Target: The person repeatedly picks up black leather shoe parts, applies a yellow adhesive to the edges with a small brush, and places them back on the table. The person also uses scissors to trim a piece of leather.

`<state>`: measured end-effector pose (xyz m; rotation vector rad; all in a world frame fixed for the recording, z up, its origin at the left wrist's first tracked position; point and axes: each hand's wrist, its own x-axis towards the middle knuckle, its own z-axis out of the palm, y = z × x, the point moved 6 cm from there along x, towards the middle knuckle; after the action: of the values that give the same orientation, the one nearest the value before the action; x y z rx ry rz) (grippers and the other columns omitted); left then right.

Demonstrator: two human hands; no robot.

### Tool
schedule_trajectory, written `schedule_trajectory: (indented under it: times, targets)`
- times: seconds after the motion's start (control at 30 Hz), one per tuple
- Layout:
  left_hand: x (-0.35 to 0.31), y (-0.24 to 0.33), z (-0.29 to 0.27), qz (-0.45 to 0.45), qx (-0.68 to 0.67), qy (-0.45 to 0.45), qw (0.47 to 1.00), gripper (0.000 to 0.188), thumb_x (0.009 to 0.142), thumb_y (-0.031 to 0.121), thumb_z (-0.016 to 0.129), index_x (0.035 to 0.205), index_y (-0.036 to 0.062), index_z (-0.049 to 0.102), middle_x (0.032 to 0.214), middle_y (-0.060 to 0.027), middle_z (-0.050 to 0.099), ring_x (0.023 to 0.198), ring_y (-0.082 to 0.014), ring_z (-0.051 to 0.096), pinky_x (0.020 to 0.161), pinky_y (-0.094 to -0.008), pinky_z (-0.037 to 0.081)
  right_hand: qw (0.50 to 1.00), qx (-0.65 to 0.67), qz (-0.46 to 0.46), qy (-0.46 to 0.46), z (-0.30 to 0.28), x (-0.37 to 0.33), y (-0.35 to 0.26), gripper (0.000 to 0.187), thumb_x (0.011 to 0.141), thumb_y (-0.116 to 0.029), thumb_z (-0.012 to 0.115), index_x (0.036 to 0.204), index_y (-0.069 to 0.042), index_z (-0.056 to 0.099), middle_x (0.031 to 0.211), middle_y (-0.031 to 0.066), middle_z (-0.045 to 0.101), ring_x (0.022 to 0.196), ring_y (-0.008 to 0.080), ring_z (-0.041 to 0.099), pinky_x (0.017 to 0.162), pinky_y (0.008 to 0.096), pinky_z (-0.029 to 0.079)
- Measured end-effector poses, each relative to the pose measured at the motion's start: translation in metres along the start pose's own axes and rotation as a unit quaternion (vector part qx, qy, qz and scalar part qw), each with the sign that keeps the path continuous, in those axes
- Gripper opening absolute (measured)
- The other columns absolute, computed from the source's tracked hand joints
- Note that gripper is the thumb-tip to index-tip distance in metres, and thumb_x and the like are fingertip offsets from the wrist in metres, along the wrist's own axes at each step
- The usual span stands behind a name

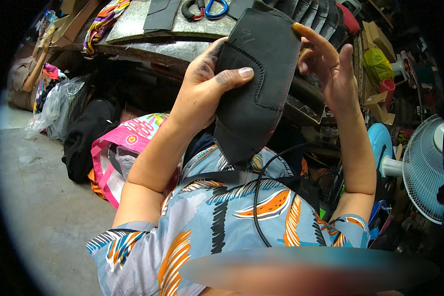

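Observation:
My left hand (205, 81) grips a black stitched leather piece (254, 93), perhaps a shoe upper, with the thumb flat on its face. The piece is held up in front of my chest, tapering toward the bottom. A curved overlay panel is sewn on with dark stitching, a red line follows its right side, and a faint chalk mark shows near the top. At the upper right edge, my right hand (330, 64) has its index fingertip against or just beside the leather. Its thumb stands apart from the fingers, and it grips nothing.
Behind the leather is a worn workbench (175, 47) with black loop-handled and blue loop-handled tools (216, 9), flat dark pieces (161, 14) and a stack of black pieces (311, 17). A white fan (426, 167) stands right; a pink bag (108, 163) sits left. A black cable (257, 197) crosses my front.

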<state>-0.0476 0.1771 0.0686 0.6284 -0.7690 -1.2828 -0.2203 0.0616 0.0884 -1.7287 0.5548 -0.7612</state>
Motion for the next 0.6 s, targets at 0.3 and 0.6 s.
schedule_trajectory:
  times: [0.3, 0.6]
  targets:
    - [0.006, -0.002, -0.004, 0.002, -0.007, 0.030, 1.000, 0.040, 0.081, -0.001, 0.064, 0.119, -0.0052, 0.050, 0.102, -0.0138, 0.064, 0.083, -0.0167, 0.067, 0.074, -0.0278, 0.057, 0.990, -0.103, -0.033, -0.095, 0.018, -0.013, -0.011, 0.094, 0.090, -0.073, 0.009, 0.125, -0.001, 0.059, 0.108, 0.0077, 0.058, 0.080, 0.0135, 0.048, 0.072, 0.0263, 0.037]
    - [0.014, 0.000, -0.017, 0.031, 0.028, 0.046, 0.998, 0.033, 0.083, 0.003, 0.063, 0.114, -0.0043, 0.053, 0.094, -0.0107, 0.065, 0.077, -0.0141, 0.066, 0.069, -0.0258, 0.056, 0.957, -0.205, -0.137, -0.152, 0.044, -0.031, -0.027, 0.083, 0.092, -0.070, 0.019, 0.118, -0.006, 0.066, 0.104, 0.0123, 0.061, 0.088, 0.0184, 0.056, 0.069, 0.0267, 0.040]
